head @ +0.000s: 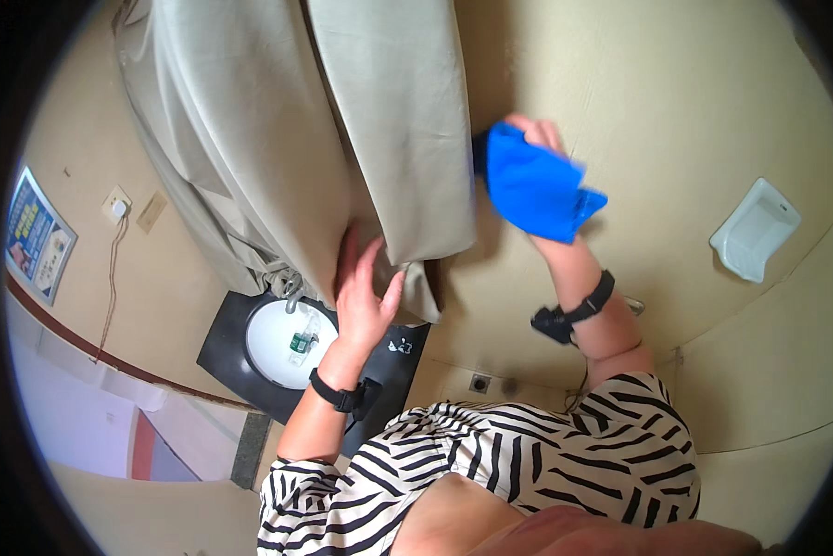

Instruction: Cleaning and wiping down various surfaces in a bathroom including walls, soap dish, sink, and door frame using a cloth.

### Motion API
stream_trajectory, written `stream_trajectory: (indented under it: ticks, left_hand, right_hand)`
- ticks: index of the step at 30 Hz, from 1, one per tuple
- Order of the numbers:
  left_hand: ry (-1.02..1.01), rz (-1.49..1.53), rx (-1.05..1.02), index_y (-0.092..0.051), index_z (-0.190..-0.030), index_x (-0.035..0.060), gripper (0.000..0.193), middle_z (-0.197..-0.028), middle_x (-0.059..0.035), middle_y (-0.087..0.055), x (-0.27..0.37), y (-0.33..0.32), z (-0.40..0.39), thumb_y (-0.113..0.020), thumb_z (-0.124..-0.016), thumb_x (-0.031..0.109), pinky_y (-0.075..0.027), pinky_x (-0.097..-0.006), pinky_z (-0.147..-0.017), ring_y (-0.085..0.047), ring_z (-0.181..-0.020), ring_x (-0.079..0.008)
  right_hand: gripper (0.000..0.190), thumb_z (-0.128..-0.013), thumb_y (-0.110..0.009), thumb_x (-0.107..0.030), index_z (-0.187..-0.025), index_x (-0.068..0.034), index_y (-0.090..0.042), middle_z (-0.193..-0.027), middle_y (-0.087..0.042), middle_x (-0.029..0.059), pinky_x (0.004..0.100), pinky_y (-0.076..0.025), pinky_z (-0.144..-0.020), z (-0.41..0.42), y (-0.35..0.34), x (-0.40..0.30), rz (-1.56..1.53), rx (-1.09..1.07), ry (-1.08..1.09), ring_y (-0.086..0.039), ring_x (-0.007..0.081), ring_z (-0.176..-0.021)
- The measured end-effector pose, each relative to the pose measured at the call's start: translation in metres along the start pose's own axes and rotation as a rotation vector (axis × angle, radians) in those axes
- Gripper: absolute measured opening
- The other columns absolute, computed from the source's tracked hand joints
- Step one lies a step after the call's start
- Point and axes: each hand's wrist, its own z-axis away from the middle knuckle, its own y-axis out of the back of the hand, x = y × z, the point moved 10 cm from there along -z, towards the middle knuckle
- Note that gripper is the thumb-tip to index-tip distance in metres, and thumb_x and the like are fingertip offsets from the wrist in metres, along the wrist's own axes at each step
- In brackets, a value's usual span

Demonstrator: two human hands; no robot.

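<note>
My right hand [543,133] grips a bright blue cloth [538,182], which drapes over the wrist and is raised beside the curtain, close to the beige wall; the cloth edge is a little blurred. My left hand [366,302] has its fingers spread against the lower folds of a pale grey-beige curtain [416,139]. Some of its fingertips lie in shadow between the folds. The curtain hangs bunched in wide panels, its lower end above a black countertop [225,333].
A white washbasin [267,358] with a metal faucet [293,295] holds a clear plastic bottle [302,342] with a green label. A white soap dish [757,229] juts from the right wall. At left are a plugged-in cord [113,278] and a poster [38,240] bearing writing.
</note>
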Motion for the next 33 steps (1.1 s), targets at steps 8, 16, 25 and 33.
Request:
stream_trajectory:
  ticks: [8, 16, 25, 33]
  left_hand:
    - [0.172, 0.069, -0.117, -0.047, -0.148, 0.0081, 0.066, -0.151, -0.0250, -0.046, -0.048, 0.019, 0.048, -0.077, -0.090, 0.019, -0.040, -0.0470, -0.116, -0.046, -0.140, -0.0424]
    - [0.537, 0.240, -0.152, -0.052, -0.144, 0.0064, 0.058, -0.144, -0.0197, -0.056, -0.113, 0.034, 0.121, -0.075, -0.092, 0.017, -0.042, -0.0424, -0.113, -0.054, -0.134, -0.0349]
    - [0.572, 0.230, -0.196, -0.061, -0.134, 0.0073, 0.042, -0.141, -0.0169, -0.060, -0.123, 0.027, 0.169, -0.072, -0.094, 0.017, -0.044, -0.0422, -0.111, -0.056, -0.132, -0.0353]
    - [0.733, 0.208, -0.068, -0.071, -0.118, 0.0072, 0.023, -0.107, -0.0094, -0.075, -0.141, 0.057, 0.216, -0.060, -0.098, 0.003, -0.053, -0.0358, -0.094, -0.070, -0.104, -0.0266]
  right_hand:
    - [0.055, -0.078, -0.071, -0.011, -0.132, -0.024, -0.069, -0.136, -0.057, 0.0107, 0.0511, -0.040, -0.107, -0.071, -0.010, -0.062, -0.127, 0.543, 0.306, -0.050, 0.0346, -0.131]
    - [0.048, -0.084, -0.075, -0.025, -0.131, -0.024, -0.069, -0.145, -0.055, 0.0066, 0.0548, -0.039, -0.108, 0.003, -0.098, -0.069, 0.024, 0.231, 0.444, -0.049, 0.0304, -0.135]
    - [0.034, -0.081, -0.060, -0.022, -0.108, -0.011, -0.076, -0.136, -0.063, 0.0096, 0.0593, -0.030, -0.121, 0.168, -0.234, -0.044, 0.018, -0.227, 0.738, -0.049, 0.0299, -0.137]
    - [0.047, -0.089, -0.058, -0.020, -0.134, -0.009, -0.065, -0.145, -0.057, 0.0092, 0.0552, -0.023, -0.125, 0.140, -0.255, 0.044, -0.233, -0.429, 0.272, -0.045, 0.0285, -0.141]
